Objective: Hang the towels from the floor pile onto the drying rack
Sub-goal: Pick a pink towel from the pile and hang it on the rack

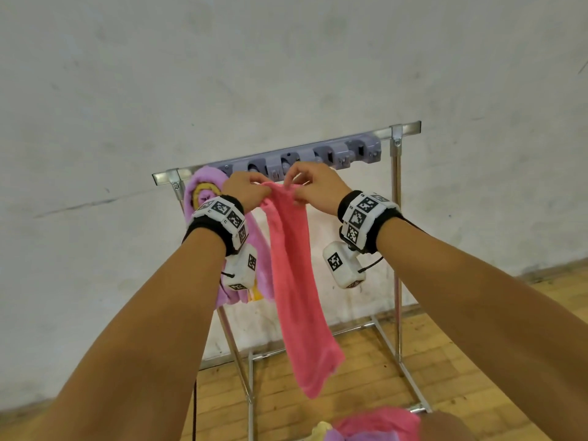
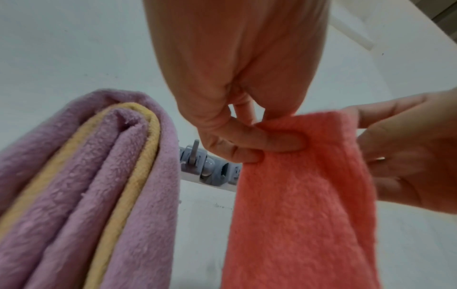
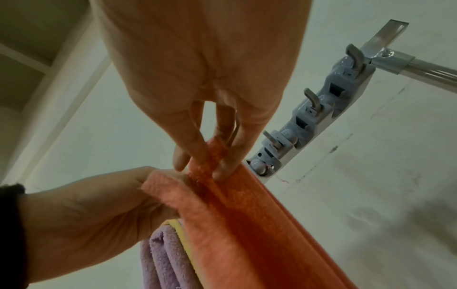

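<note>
A pink towel (image 1: 296, 281) hangs down in front of the metal drying rack (image 1: 396, 192), held by its top edge. My left hand (image 1: 245, 186) pinches the towel's left top corner (image 2: 279, 135) between thumb and fingers. My right hand (image 1: 313, 183) pinches the top edge beside it (image 3: 212, 156). Both hands are just below the grey hook strip (image 1: 318, 157) on the rack's top bar. A purple towel with a yellow band (image 1: 206, 192) hangs at the rack's left end, close to my left wrist. The floor pile (image 1: 372, 424) of pink, purple and yellow towels lies at the bottom edge.
Several grey hooks (image 3: 311, 97) stick out of the strip to the right of the pink towel, with nothing on them. A white wall (image 1: 286, 58) stands right behind the rack. The rack's lower bars (image 1: 394, 354) sit on a wooden floor.
</note>
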A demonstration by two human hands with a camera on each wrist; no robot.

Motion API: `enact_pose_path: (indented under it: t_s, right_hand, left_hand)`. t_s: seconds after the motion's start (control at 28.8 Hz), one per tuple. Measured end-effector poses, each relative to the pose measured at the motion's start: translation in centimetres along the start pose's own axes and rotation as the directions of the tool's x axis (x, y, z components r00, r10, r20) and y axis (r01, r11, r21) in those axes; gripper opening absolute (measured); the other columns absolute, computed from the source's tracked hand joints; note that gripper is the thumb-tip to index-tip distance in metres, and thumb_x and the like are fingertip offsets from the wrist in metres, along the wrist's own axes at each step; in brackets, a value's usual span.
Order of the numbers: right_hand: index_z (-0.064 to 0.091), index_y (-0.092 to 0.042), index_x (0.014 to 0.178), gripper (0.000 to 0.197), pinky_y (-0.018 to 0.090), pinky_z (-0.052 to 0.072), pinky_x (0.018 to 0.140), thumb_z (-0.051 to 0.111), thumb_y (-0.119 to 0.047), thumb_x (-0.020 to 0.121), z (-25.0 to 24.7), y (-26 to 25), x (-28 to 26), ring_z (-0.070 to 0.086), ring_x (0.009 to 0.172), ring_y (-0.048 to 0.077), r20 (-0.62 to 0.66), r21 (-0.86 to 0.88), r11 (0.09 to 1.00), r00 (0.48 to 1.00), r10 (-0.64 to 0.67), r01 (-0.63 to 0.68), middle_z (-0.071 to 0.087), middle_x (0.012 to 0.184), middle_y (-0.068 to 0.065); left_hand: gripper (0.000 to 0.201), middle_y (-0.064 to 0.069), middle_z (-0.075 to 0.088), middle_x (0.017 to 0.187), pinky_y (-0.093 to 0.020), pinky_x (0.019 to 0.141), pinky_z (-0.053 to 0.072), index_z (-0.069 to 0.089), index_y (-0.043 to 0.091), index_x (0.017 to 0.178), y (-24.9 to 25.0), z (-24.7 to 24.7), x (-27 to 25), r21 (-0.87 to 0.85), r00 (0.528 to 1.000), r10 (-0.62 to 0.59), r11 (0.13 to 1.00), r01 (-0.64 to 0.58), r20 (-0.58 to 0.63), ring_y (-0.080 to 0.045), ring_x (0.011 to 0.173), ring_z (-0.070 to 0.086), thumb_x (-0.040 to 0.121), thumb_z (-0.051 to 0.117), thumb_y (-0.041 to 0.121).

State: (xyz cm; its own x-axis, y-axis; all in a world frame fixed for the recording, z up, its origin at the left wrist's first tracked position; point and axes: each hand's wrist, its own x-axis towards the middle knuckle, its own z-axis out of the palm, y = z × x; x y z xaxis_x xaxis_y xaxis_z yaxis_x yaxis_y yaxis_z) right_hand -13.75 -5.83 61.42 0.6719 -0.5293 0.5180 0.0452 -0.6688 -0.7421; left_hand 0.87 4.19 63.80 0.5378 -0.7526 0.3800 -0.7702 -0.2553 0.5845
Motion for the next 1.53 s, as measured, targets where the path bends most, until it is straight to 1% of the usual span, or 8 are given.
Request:
enact_pose_path:
  t_s: [0.17, 0.31, 0.59, 0.73, 0.83, 0.94, 1.15, 1.53]
  right_hand:
    - [0.079, -0.02, 0.087, 0.008, 0.029, 0.051, 0.081, 0.074, -0.024, 0.083, 0.0, -0.7, -0.2, 0.063, 0.083, 0.008, 0.132, -0.107, 0.994, 0.991, -0.001, 0.015, 0.074, 0.085, -0.004]
    - [0.077, -0.014, 0.093, 0.039, 0.03, 0.044, 0.069, 0.078, -0.049, 0.077, 0.4, -0.9, -0.7, 0.059, 0.077, 0.014, 0.185, -0.264, 0.964, 0.983, 0.018, 0.032, 0.072, 0.089, 0.008]
    - [0.075, -0.017, 0.072, 0.019, 0.028, 0.038, 0.058, 0.07, -0.026, 0.088, 0.0, 0.4, -0.4, 0.047, 0.059, 0.016, 0.059, -0.239, 0.971, 0.998, -0.005, 0.019, 0.056, 0.057, -0.002]
    - [0.08, -0.016, 0.098, 0.015, 0.039, 0.054, 0.09, 0.074, -0.02, 0.084, 0.0, 1.0, 0.0, 0.069, 0.095, 0.023, 0.035, -0.121, 0.992, 0.999, 0.03, -0.026, 0.077, 0.092, 0.005]
    - [0.079, -0.013, 0.1, 0.021, 0.04, 0.054, 0.096, 0.078, -0.008, 0.079, 0.3, 1.2, 0.2, 0.069, 0.099, 0.02, -0.002, 0.058, 0.995, 0.997, 0.081, -0.08, 0.077, 0.096, 0.005]
    - [0.08, -0.018, 0.095, 0.024, 0.041, 0.054, 0.097, 0.079, -0.002, 0.076, 0.5, 1.2, 0.4, 0.069, 0.101, 0.02, -0.038, 0.203, 0.974, 0.993, 0.108, -0.098, 0.077, 0.099, 0.004]
    - [0.079, -0.012, 0.093, 0.023, 0.042, 0.056, 0.094, 0.078, 0.001, 0.075, 1.0, 0.6, 0.7, 0.071, 0.099, 0.025, -0.1, 0.373, 0.923, 0.985, 0.143, -0.096, 0.077, 0.096, 0.008]
    - [0.076, -0.015, 0.098, 0.031, 0.042, 0.057, 0.092, 0.077, 0.005, 0.074, 0.0, 0.7, 0.8, 0.069, 0.101, 0.028, -0.11, 0.431, 0.898, 0.982, 0.152, -0.091, 0.072, 0.101, 0.01]
  left_hand:
    - [0.012, -0.008, 0.074, 0.086, -0.037, 0.087, 0.058, 0.07, 0.02, 0.075, 0.2, 0.6, 0.1, -0.136, 0.996, -0.09, 0.987, 0.085, -0.03, -0.024, 0.089, 0.071, 0.084, 0.066, 0.013]
    - [0.014, -0.005, 0.073, 0.087, -0.035, 0.085, 0.057, 0.069, 0.019, 0.072, 0.1, 1.0, 0.1, -0.114, 0.991, -0.128, 0.986, 0.121, -0.05, -0.021, 0.089, 0.069, 0.083, 0.062, 0.014]
    - [0.021, 0.002, 0.064, 0.083, -0.022, 0.05, 0.05, 0.069, 0.021, 0.083, 0.4, 1.1, -0.5, -0.143, 0.992, -0.123, 0.983, 0.119, -0.021, -0.013, 0.068, 0.059, 0.088, 0.051, 0.01]
    - [0.03, -0.002, 0.067, 0.097, -0.034, 0.068, 0.06, 0.072, 0.016, 0.095, 0.4, 1.3, -0.4, -0.188, 0.991, -0.122, 0.974, 0.13, 0.052, -0.02, 0.079, 0.063, 0.089, 0.047, 0.0]
    - [0.023, -0.006, 0.06, 0.095, -0.028, 0.059, 0.058, 0.067, 0.007, 0.107, 0.6, 1.4, -0.7, -0.29, 0.985, -0.167, 0.941, 0.172, 0.044, -0.013, 0.066, 0.058, 0.097, 0.046, 0.005]
    - [0.022, -0.012, 0.058, 0.098, -0.035, 0.07, 0.056, 0.059, 0.011, 0.078, 0.6, 1.2, -0.9, -0.318, 0.988, -0.153, 0.936, 0.15, 0.015, -0.017, 0.071, 0.056, 0.095, 0.045, 0.007]
    - [0.016, -0.003, 0.064, 0.083, -0.033, 0.073, 0.051, 0.061, 0.014, 0.082, 0.4, 1.2, -2.2, -0.626, 0.986, -0.144, 0.762, 0.166, 0.086, -0.021, 0.079, 0.06, 0.088, 0.046, 0.017]
    - [0.022, -0.002, 0.055, 0.073, -0.033, 0.071, 0.054, 0.062, 0.016, 0.082, 1.0, 0.6, -1.9, -0.539, 0.994, -0.046, 0.837, 0.093, 0.1, -0.018, 0.074, 0.056, 0.09, 0.05, -0.001]
